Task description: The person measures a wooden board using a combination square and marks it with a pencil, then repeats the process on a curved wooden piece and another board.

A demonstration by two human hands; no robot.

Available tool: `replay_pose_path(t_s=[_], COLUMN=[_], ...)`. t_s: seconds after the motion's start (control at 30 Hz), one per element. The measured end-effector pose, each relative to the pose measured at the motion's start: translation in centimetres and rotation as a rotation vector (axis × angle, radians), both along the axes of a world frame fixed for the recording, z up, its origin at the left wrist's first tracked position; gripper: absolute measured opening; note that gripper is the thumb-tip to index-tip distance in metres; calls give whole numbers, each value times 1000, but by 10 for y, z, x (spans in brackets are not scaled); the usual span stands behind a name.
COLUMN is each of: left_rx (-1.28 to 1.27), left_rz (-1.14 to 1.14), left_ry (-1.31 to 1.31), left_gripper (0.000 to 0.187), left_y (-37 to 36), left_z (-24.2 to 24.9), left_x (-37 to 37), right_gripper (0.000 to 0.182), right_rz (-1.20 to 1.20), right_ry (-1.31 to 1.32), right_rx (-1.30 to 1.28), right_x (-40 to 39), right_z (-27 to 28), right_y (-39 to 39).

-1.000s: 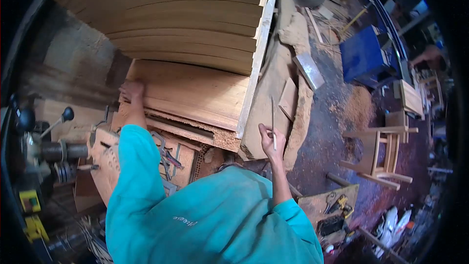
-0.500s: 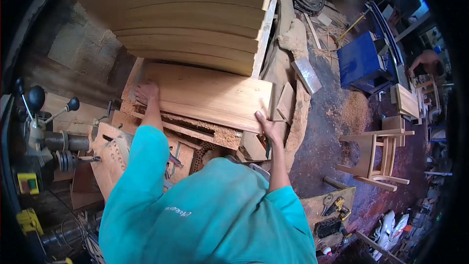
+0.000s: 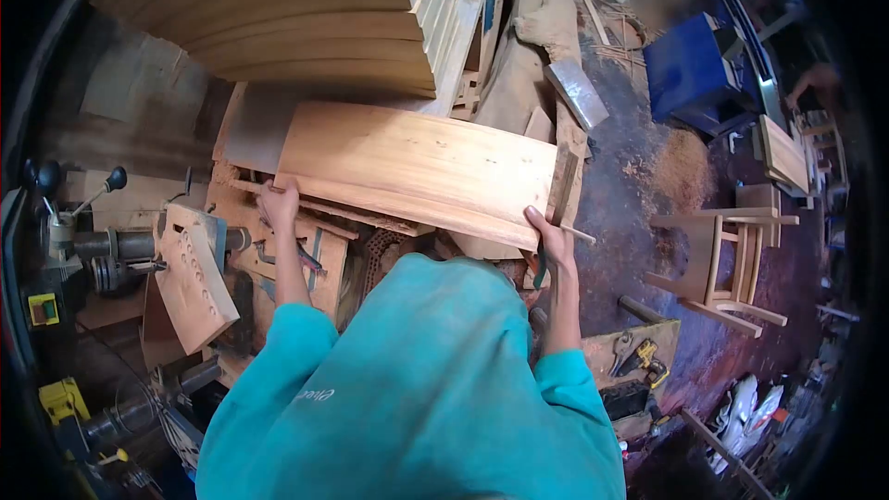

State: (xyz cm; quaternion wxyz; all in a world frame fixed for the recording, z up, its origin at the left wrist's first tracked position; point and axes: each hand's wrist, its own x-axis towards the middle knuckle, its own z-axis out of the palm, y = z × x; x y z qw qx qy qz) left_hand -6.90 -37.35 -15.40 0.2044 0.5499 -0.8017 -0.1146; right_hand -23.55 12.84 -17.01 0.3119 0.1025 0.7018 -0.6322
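A wide, flat wooden board [image 3: 407, 162] with pale grain lies crosswise in front of me. My left hand [image 3: 280, 201] is closed on its near left corner, thumb at the edge. At the near right corner my right hand [image 3: 553, 233] grips the board, thumb on top and fingers underneath, hidden. The board's left part overlaps a smooth grey surface [image 3: 259, 130], and its right end reaches out over wood scraps. Just beyond it rises a tall stack of boards [image 3: 278, 23], its ends stepped.
At left stands a machine with ball-ended levers [image 3: 83, 194] and a drilled wooden block [image 3: 196, 287]. To the right are a blue cabinet [image 3: 690, 74], a sawdust heap [image 3: 681, 171] and a wooden chair [image 3: 727, 259]. A yellow drill [image 3: 644, 361] lies on a low bench.
The board has slid right and toward me, uncovering the grey surface at left. My left hand went from lying on top to gripping the near edge; my right hand moved right. The view shifted too.
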Motion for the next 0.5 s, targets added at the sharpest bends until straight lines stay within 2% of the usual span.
replay_pose_path(t_s=[0.03, 0.07, 0.1, 0.13, 0.2, 0.27, 0.33, 0.4, 0.5], left_rx=[197, 395, 742, 742, 827, 865, 956, 997, 1055], left_rz=[27, 44, -36, -28, 191, 236, 225, 288, 350], left_ry=[122, 255, 491, 494, 680, 645, 603, 674, 746], left_gripper=[63, 65, 71, 71, 76, 81, 73, 72, 69], left_y=[0, -3, -13, -1, 18, 13, 19, -3, -9], left_z=[-13, -28, -38, -21, 10, 14, 23, -11, -13], left_x=[16, 26, 31, 22, 1, -6, -11, -6, -9], right_gripper=[32, 37, 40, 43, 46, 49, 52, 54, 53], right_rz=[81, 8, 20, 29, 50, 73, 57, 24, -38], right_ry=[16, 26, 27, 29, -3, -28, 10, 0, 147], right_rx=[95, -54, -105, -152, -235, -331, -355, -384, -456], right_x=[2, 5, 4, 2, 4, 1, 10, 21, 38], right_z=[-2, -12, -29, -33, -22, -7, -3, -4, 6], right_y=[4, 4, 7, 8, 9, 5, 4, 5, 3])
